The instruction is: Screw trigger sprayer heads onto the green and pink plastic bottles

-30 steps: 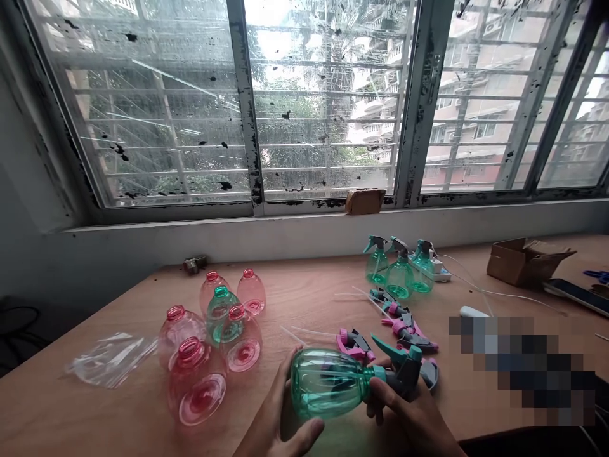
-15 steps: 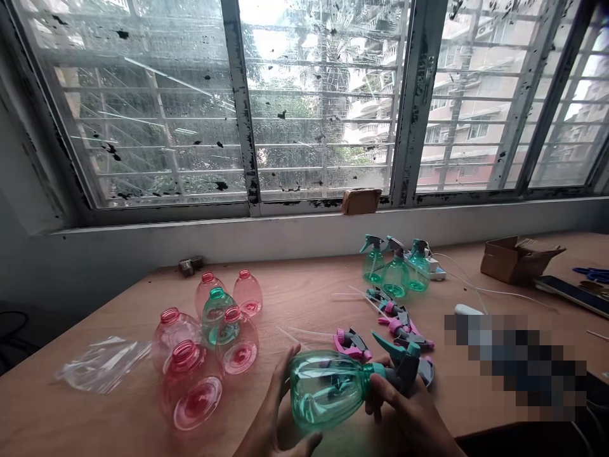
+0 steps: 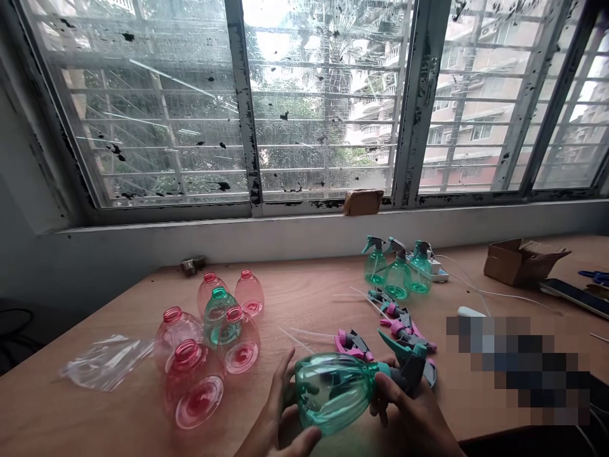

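A clear green spray bottle (image 3: 335, 390) lies sideways between my hands, its base to the left and its grey and teal trigger head (image 3: 410, 368) to the right. My left hand (image 3: 280, 416) is curved around the base end, thumb below and fingers behind. With thumb and fingers, my right hand (image 3: 409, 406) grips the neck at the teal collar. Just beyond the bottle lie several loose spray heads, including a pink and grey one (image 3: 352, 344) with a thin tube. Part of the right fingers is hidden behind the neck.
Headless pink bottles (image 3: 193, 390) and one green bottle (image 3: 219, 308) stand at left, near a clear plastic bag (image 3: 107, 362). Several assembled green spray bottles (image 3: 397, 279) stand at the back beside a white power strip (image 3: 438, 274). A cardboard box (image 3: 523, 261) is at right.
The bottle and both hands have shifted slightly right in view, along with a small camera shift. The bottle turns a little about its length, and both hands keep hold of it.
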A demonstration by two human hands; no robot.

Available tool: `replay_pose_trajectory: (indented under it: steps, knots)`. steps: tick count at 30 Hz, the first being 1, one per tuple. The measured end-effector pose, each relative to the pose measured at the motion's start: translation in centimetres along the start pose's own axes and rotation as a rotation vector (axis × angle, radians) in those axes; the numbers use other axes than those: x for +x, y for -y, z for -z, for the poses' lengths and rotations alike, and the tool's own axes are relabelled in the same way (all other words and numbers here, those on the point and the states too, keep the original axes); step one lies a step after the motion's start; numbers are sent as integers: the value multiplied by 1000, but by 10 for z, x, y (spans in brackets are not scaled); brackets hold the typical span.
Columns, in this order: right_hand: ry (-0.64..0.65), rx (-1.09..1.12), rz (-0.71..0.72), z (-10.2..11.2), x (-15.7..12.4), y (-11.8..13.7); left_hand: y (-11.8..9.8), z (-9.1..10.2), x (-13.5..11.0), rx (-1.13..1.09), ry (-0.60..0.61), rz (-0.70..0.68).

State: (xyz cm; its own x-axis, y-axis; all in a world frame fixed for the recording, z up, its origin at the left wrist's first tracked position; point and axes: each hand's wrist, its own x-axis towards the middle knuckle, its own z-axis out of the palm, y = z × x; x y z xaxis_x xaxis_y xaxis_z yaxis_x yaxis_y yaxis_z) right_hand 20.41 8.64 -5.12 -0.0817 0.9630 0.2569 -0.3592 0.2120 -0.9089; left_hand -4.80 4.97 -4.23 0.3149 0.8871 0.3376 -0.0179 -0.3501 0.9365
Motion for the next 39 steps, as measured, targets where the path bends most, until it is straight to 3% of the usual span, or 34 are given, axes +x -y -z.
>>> replay_pose_trajectory:
  steps: [7, 16, 24, 30, 39]
  knots:
    - [-8, -6, -5, -1, -1, 2, -1, 1, -1, 85, 71, 14]
    - [44, -34, -6, -1, -1, 3, 0, 6, 2, 143, -14, 75]
    - [32, -58, -8, -2, -1, 6, -6, -1, -1, 198, -48, -49]
    - [75, -35, -5, -1, -2, 5, 2, 6, -1, 87, -44, 16]
    - [38, -23, -17, -1, -1, 5, -20, 4, -1, -36, -13, 189]
